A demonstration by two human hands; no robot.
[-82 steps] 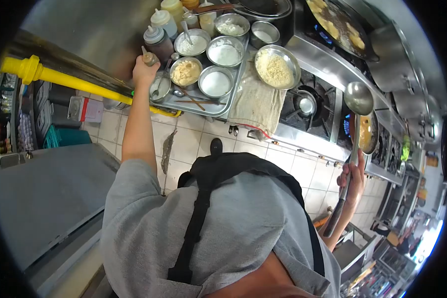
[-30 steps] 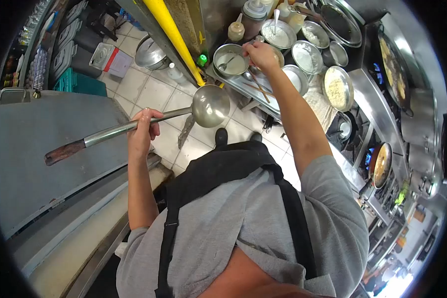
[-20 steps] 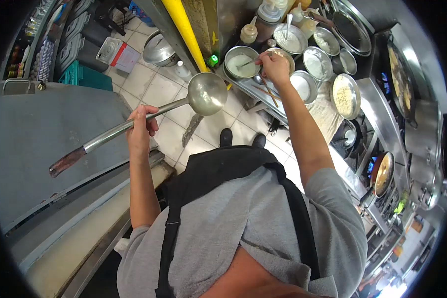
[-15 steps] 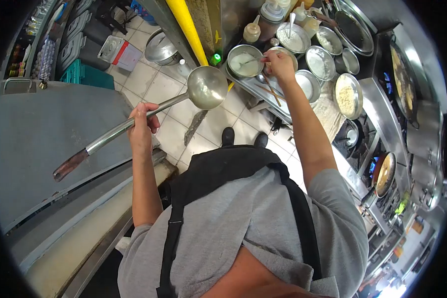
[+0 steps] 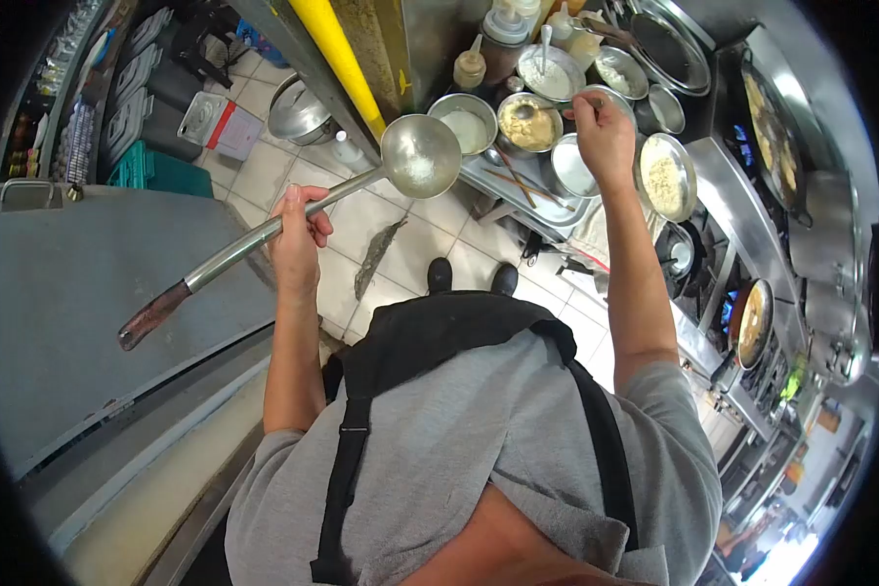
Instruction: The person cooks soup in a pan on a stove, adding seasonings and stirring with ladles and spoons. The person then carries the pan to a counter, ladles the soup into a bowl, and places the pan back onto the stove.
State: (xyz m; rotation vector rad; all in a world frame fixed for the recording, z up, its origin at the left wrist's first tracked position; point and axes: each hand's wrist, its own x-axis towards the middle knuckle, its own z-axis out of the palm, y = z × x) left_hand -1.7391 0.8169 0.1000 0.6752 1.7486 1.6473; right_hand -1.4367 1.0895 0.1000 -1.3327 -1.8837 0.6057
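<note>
Ladle [image 5: 421,157] in left hand [image 5: 296,237], right hand [image 5: 605,139] over bowls, squeeze bottle [image 5: 469,68]

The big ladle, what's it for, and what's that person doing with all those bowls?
The person's left hand is holding the ladle by its long handle, with a little white stuff in its scoop. The right hand is up over the metal bowls; I can't tell what its fingers have. I can't be sure what the ladle is for, but it looks like cooking: a frying pan sits by a blue flame.
</note>
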